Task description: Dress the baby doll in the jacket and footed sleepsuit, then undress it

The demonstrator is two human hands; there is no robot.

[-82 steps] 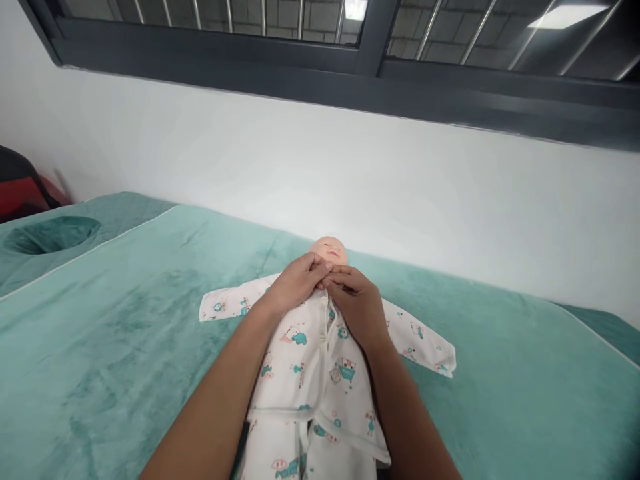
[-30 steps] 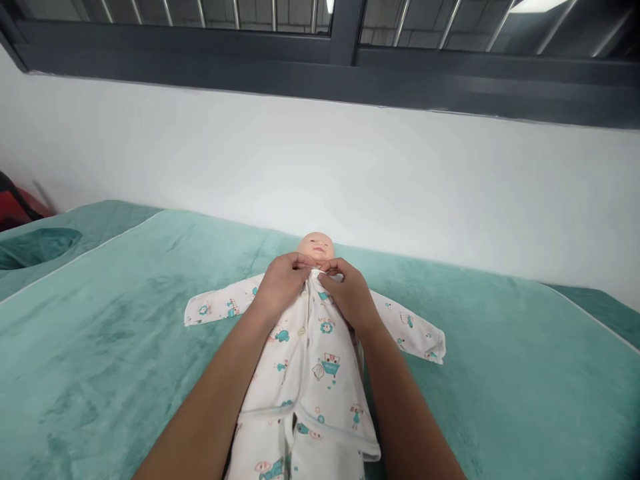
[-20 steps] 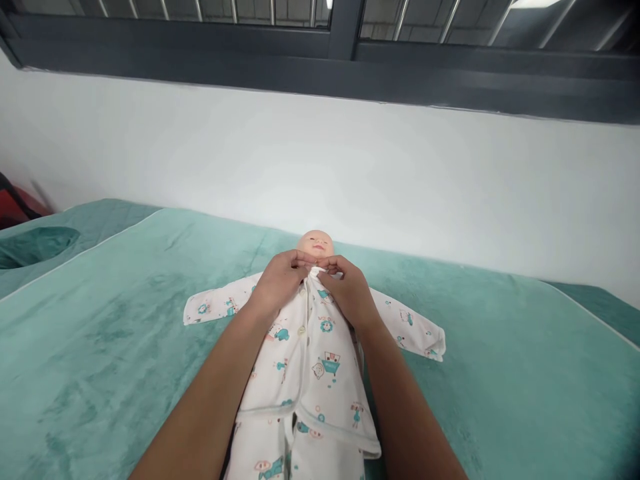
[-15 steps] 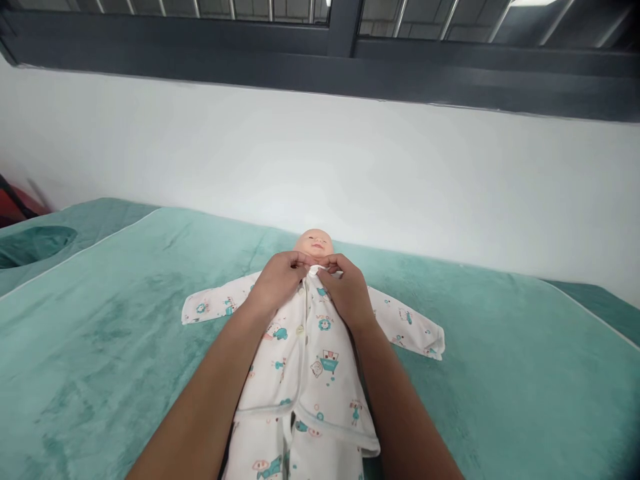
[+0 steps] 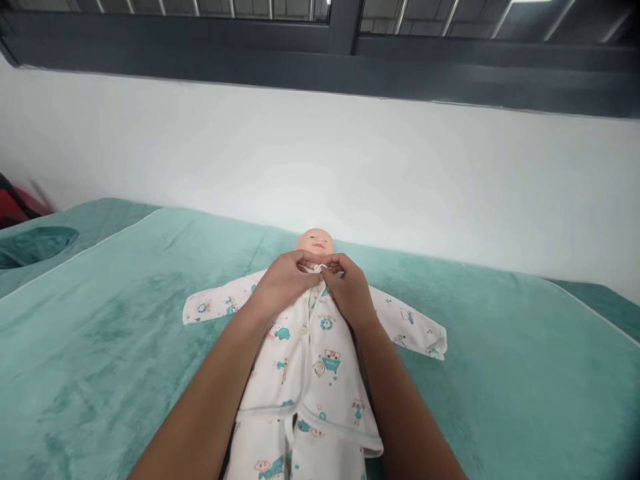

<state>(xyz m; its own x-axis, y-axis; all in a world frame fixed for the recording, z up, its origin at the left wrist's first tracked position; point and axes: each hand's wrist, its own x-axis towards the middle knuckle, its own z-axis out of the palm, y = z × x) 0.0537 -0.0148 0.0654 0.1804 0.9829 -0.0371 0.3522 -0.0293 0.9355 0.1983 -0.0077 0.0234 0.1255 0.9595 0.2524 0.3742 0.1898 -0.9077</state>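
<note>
A baby doll (image 5: pixel 315 241) lies on its back, its head toward the wall. It wears a white printed baby jacket (image 5: pixel 327 363) with both sleeves spread out, over matching trousers (image 5: pixel 325 460). At the jacket's neckline my left hand (image 5: pixel 291 275) pinches the collar edge from the left. My right hand (image 5: pixel 347 283) pinches the same collar from the right, and the fingertips of both nearly meet under the doll's chin. A pale button (image 5: pixel 303 330) shows on the front edge below. The fingers hide the top fastening.
A green plush cover (image 5: pixel 125 320) spreads under the doll, with an oval hole (image 5: pixel 37 247) at the far left. Behind stands a white wall (image 5: pixel 320 160) below a dark window frame (image 5: pixel 200 47). Something red (image 5: pixel 13 207) sits at the left edge.
My left fingers have shifted slightly right and in over the collar, closer to my right fingertips. The collar edge is bunched between them. The doll stays in place.
</note>
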